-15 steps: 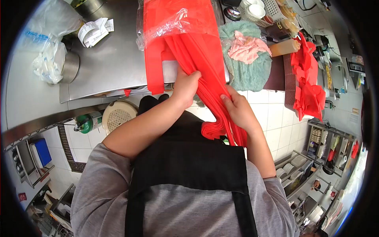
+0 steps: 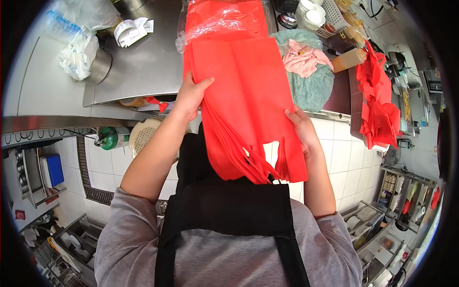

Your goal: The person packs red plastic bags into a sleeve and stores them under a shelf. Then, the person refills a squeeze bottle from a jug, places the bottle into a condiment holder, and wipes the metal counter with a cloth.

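In the head view we held a stack of red bags (image 2: 244,91) near the middle, its far end over the steel table (image 2: 143,67) and its handle end hanging past the edge toward our black apron (image 2: 229,210). Our left hand (image 2: 190,95) pinched the stack's nine o'clock edge, thumb on top; our right hand (image 2: 302,126) had its thumb on the edge near four o'clock, its fingers mostly hidden, so we could not tell how firmly it gripped. From the stack, a plastic-wrapped red pack (image 2: 224,19) lay at twelve o'clock, a green towel (image 2: 311,93) bearing a pink cloth (image 2: 306,60) at two, more red bags in a basket (image 2: 356,105) at three, and paper slips (image 2: 131,31) at ten.
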